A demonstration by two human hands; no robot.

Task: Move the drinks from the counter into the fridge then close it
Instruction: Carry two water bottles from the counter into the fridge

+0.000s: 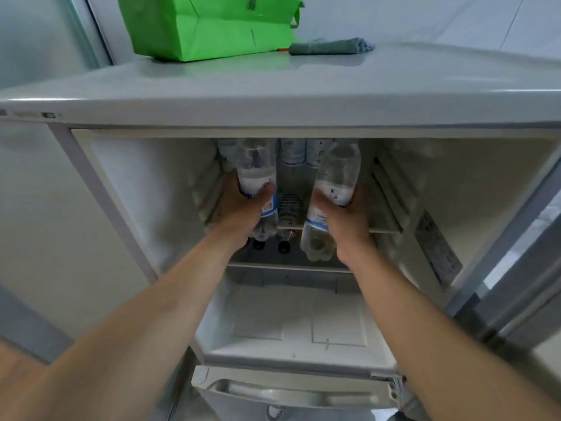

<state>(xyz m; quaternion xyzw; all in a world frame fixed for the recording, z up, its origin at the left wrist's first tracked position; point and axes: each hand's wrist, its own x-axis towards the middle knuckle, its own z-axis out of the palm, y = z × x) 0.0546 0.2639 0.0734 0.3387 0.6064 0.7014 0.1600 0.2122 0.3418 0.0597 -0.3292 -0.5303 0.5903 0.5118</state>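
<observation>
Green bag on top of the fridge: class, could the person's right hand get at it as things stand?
Probably not right away. The right hand grips a clear bottle inside the open fridge, under the top panel. The green bag sits above and to the left; the hand must first release the bottle and withdraw.

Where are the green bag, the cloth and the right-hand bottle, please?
green bag [209,25], head view, its front panel.
cloth [331,46], head view, its folded middle.
right-hand bottle [338,168], head view, its clear upper body.
</observation>
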